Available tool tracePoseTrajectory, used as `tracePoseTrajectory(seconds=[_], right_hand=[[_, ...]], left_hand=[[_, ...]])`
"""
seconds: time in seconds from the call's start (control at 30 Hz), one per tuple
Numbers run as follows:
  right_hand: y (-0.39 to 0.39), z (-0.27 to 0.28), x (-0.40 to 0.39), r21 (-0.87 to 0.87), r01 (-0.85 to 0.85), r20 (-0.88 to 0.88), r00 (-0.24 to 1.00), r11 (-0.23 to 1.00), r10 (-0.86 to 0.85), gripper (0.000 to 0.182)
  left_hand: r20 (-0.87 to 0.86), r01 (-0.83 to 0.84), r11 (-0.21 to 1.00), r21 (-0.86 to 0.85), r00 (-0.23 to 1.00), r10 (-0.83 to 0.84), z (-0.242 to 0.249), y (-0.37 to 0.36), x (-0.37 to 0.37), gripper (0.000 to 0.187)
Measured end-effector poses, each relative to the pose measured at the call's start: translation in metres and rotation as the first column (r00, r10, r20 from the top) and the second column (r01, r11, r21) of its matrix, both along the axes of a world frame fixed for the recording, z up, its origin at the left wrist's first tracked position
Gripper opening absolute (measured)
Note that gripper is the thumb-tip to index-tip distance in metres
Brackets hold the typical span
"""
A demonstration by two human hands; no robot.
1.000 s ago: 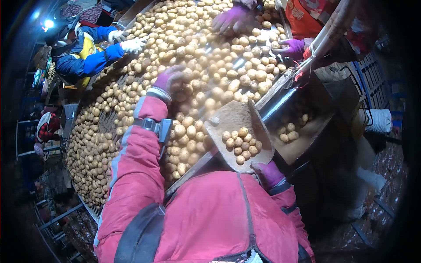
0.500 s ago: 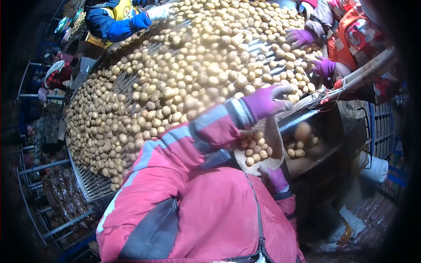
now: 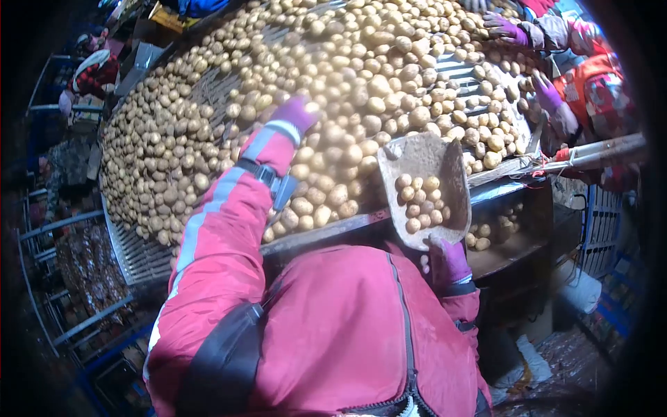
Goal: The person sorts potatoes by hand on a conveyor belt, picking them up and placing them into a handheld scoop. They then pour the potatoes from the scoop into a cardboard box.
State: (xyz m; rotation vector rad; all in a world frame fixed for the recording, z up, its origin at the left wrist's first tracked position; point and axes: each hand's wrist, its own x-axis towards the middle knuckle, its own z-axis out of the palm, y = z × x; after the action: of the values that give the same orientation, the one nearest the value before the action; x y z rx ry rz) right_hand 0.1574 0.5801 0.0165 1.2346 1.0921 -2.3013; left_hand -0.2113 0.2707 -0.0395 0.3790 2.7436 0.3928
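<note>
1. Nearest me, my right hand (image 3: 450, 260), gloved in purple, is closed around the near end of the scoop (image 3: 411, 154); that grip looks like the right place to hold.
2. The scoop looks stiff, and I judge it moderately heavy with small potatoes (image 3: 422, 208) in it; tilted, they would roll easily.
3. Beyond, my left hand (image 3: 297, 115) reaches over the loose potatoes (image 3: 326, 160), fingers partly curled; I can't tell whether it grips one.
4. These look firm, rounded and bruisable; I'd cup one around its middle.
5. Farthest, across the slatted table (image 3: 133, 258), a co-worker's gloved hand (image 3: 505, 29) is among more potatoes.
</note>
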Motion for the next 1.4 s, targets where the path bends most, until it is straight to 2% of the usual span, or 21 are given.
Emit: tracePoseTrajectory(seconds=[0.1,0.17,0.23,0.3,0.33,0.47,0.53,0.6,0.67,0.7,0.73,0.8,0.83,0.87,0.93,1.0,1.03,1.13,1.17,1.23,1.4], right_hand=[[0.015,-0.034,0.006,0.267,-0.287,-0.104,0.94,0.92,0.324,0.025],[0.01,-0.027,0.004,0.331,-0.31,-0.117,0.923,0.891,0.365,0.017],[0.003,-0.001,-0.006,0.313,-0.324,-0.08,0.928,0.893,0.365,0.01],[0.001,0.002,-0.007,0.321,-0.293,-0.093,0.937,0.901,0.338,0.008],[-0.001,-0.008,-0.002,0.375,-0.258,-0.15,0.931,0.89,0.333,0.009],[0.002,-0.013,0.005,0.33,-0.236,-0.196,0.93,0.914,0.311,0.025],[0.007,-0.037,0.013,0.474,-0.251,-0.311,0.849,0.844,0.428,0.031],[0.011,-0.021,-0.001,0.634,-0.331,-0.272,0.751,0.699,0.602,0.032],[0.013,0.005,-0.019,0.856,-0.348,-0.14,0.555,0.382,0.82,0.032],[0.012,0.008,-0.022,0.897,-0.341,-0.083,0.496,0.282,0.865,0.032],[0.011,0.01,-0.024,0.929,-0.323,-0.023,0.437,0.18,0.899,0.032],[0.008,0.002,-0.027,0.888,-0.354,-0.094,0.487,0.294,0.868,0.032],[0.007,-0.005,-0.027,0.844,-0.36,-0.164,0.534,0.398,0.83,0.032],[0.008,-0.021,-0.022,0.733,-0.351,-0.284,0.62,0.582,0.731,0.032],[0.01,-0.035,-0.024,0.602,-0.32,-0.402,0.67,0.732,0.624,0.032],[0.009,-0.036,-0.028,0.628,-0.329,-0.424,0.616,0.706,0.664,0.033],[0.008,-0.036,-0.03,0.642,-0.336,-0.424,0.593,0.69,0.684,0.034],[0.007,-0.023,-0.038,0.662,-0.395,-0.371,0.566,0.637,0.736,0.035],[0.009,-0.024,-0.042,0.647,-0.425,-0.366,0.556,0.633,0.747,0.036],[0.01,-0.022,-0.045,0.617,-0.457,-0.312,0.605,0.641,0.732,0.036],[0.003,-0.018,-0.044,0.643,-0.388,-0.256,0.704,0.66,0.663,0.035]], left_hand=[[-0.251,0.395,0.886,0.243,0.908,-0.336,-0.023,-0.026,-0.002,0.025],[-0.374,0.455,0.84,0.295,0.864,-0.337,0.021,-0.046,0.028,0.028],[-0.308,0.362,0.862,0.354,0.916,-0.258,0.029,-0.088,0.042,0.034],[0.108,-0.16,0.799,0.58,0.987,0.119,0.037,-0.123,0.059,0.044],[0.452,-0.581,0.602,0.548,0.811,0.371,0.058,-0.129,0.074,0.049],[0.024,-0.41,0.847,0.338,0.903,0.428,0.013,-0.201,0.096,0.062],[-0.131,-0.358,0.906,0.225,0.91,0.393,0.041,-0.128,0.111,0.064],[-0.212,-0.144,0.958,0.246,0.957,0.199,0.012,-0.113,0.103,0.065],[0.245,-0.339,0.564,0.753,0.94,0.238,0.044,-0.09,0.113,0.061],[0.079,-0.292,0.717,0.633,0.946,0.315,0.044,-0.109,0.111,0.054],[0.086,-0.353,0.687,0.635,0.916,0.392,0.046,-0.136,0.118,0.052],[0.13,-0.569,0.592,0.571,0.774,0.619,0.064,-0.191,0.145,0.046],[-0.245,-0.26,0.942,0.214,0.919,0.309,0.041,-0.249,0.169,0.04],[-0.564,-0.058,0.962,-0.265,0.819,-0.106,0.017,-0.307,0.193,0.035],[-0.558,-0.156,0.987,-0.043,0.823,0.106,0.005,-0.319,0.233,0.037],[-0.179,-0.571,0.756,0.32,0.747,0.64,-0.014,-0.292,0.253,0.049],[-0.134,-0.624,0.689,0.368,0.698,0.704,-0.026,-0.271,0.257,0.057],[0.136,-0.758,0.566,0.325,0.63,0.765,0.004,-0.184,0.224,0.049],[-0.042,-0.579,0.767,0.276,0.79,0.611,-0.01,-0.182,0.22,0.041],[-0.079,-0.509,0.805,0.305,0.828,0.554,-0.013,-0.159,0.206,0.033],[-0.136,-0.464,0.868,0.18,0.862,0.489,-0.044,-0.122,0.146,0.06]])
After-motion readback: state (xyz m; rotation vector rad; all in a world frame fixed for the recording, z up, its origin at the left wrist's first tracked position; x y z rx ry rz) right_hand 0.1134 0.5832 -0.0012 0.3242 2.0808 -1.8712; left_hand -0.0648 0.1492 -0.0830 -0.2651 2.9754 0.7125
